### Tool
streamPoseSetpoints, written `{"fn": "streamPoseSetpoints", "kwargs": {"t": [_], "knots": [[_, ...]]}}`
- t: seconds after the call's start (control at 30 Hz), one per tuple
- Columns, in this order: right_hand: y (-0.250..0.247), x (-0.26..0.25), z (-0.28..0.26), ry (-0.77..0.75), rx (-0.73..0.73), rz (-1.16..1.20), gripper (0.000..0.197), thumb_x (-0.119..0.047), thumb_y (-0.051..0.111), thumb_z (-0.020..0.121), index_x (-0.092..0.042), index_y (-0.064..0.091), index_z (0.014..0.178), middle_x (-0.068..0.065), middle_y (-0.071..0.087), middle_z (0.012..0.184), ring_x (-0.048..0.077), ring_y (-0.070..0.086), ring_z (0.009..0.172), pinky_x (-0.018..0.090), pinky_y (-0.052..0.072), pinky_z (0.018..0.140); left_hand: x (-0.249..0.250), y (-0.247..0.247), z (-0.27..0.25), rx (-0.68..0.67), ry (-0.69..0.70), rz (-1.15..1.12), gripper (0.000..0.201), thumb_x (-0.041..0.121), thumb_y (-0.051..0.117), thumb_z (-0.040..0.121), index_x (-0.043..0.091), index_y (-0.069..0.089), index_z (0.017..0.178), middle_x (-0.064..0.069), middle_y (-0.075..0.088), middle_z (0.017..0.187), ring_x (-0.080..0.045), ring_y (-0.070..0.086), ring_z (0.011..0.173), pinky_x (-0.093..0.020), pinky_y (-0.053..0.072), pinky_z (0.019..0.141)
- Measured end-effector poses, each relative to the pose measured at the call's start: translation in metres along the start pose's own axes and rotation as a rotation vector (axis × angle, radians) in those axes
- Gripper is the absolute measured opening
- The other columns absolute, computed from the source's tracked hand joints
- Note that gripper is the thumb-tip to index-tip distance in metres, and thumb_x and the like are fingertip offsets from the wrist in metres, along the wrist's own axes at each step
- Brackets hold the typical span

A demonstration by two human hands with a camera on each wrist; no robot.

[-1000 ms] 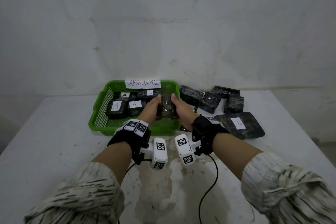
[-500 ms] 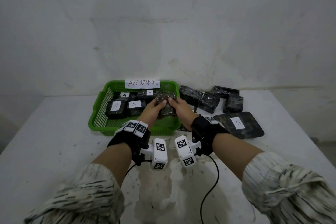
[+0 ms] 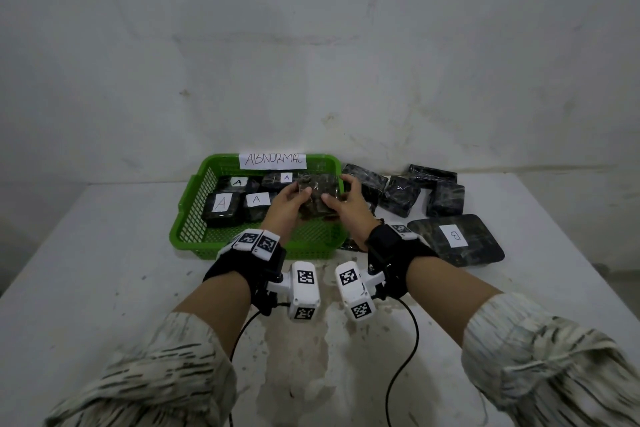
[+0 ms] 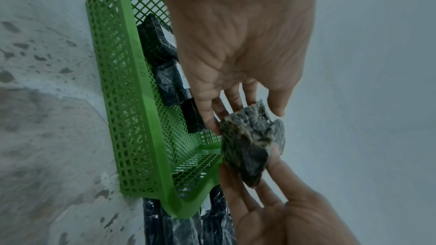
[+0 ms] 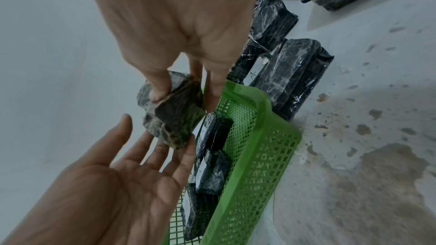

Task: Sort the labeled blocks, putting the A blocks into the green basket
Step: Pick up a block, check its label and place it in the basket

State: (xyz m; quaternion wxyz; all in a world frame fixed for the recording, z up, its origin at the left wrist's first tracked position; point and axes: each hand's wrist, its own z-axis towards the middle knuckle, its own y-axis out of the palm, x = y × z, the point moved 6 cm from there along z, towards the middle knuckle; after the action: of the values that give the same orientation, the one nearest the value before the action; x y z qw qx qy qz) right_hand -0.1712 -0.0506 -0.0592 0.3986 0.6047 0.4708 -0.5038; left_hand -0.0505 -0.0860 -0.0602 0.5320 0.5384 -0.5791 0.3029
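A dark marbled block [image 3: 318,196] hangs over the right part of the green basket [image 3: 256,250], no label showing on it. My right hand [image 3: 337,189] pinches it, thumb on its near face and fingers behind, as the right wrist view shows on the block [image 5: 172,116]. My left hand [image 3: 298,192] lies against its left side with straight fingers [image 5: 162,148] under it and the thumb off it. The left wrist view shows the block [image 4: 252,142] between both hands. Several blocks labelled A [image 3: 221,204] lie in the basket's left half.
A paper sign reading ABNORMAL [image 3: 272,159] sits on the basket's far rim. Right of the basket lies a pile of dark wrapped blocks [image 3: 398,196] and a large flat block labelled B [image 3: 455,239]. A wall rises close behind. Wrist cables trail over the stained table.
Both hands have carried the block a little farther back over the basket and turned it. The grip has shifted from palms on its sides to fingertips.
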Motion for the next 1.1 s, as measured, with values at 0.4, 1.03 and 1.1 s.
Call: {"fn": "streamPoseSetpoints", "kwargs": {"t": [0.4, 1.03, 1.1], "knots": [[-0.003, 0.007, 0.003, 0.123, -0.019, 0.085, 0.05, -0.048, 0.046, 0.097, -0.012, 0.042, 0.133, 0.011, 0.057, 0.122, 0.03, 0.06, 0.111, 0.04, 0.052, 0.08, 0.008, 0.002, 0.001, -0.048, 0.057, 0.129, 0.028, 0.018, 0.048, 0.097, 0.015, 0.051, 0.125, 0.008, 0.072, 0.086, -0.011, 0.053, 0.079, -0.032, 0.045, 0.076], [0.006, 0.012, -0.005, 0.233, -0.184, 0.24, 0.042, -0.04, 0.046, 0.099, -0.007, 0.059, 0.121, 0.011, 0.065, 0.103, 0.025, 0.063, 0.085, 0.032, 0.052, 0.068, 0.008, 0.006, -0.001, -0.067, 0.129, 0.198, 0.034, 0.002, 0.055, 0.09, 0.008, 0.052, 0.124, -0.018, 0.057, 0.11, -0.027, 0.057, 0.099, -0.031, 0.05, 0.083], [0.008, 0.01, -0.007, 0.24, -0.209, 0.275, 0.036, -0.032, 0.047, 0.1, -0.005, 0.057, 0.122, 0.011, 0.065, 0.107, 0.026, 0.063, 0.093, 0.035, 0.054, 0.079, 0.007, 0.002, 0.001, -0.043, 0.136, 0.2, 0.033, 0.003, 0.054, 0.091, 0.009, 0.051, 0.124, -0.019, 0.057, 0.111, -0.03, 0.057, 0.101, -0.031, 0.051, 0.082]]}}
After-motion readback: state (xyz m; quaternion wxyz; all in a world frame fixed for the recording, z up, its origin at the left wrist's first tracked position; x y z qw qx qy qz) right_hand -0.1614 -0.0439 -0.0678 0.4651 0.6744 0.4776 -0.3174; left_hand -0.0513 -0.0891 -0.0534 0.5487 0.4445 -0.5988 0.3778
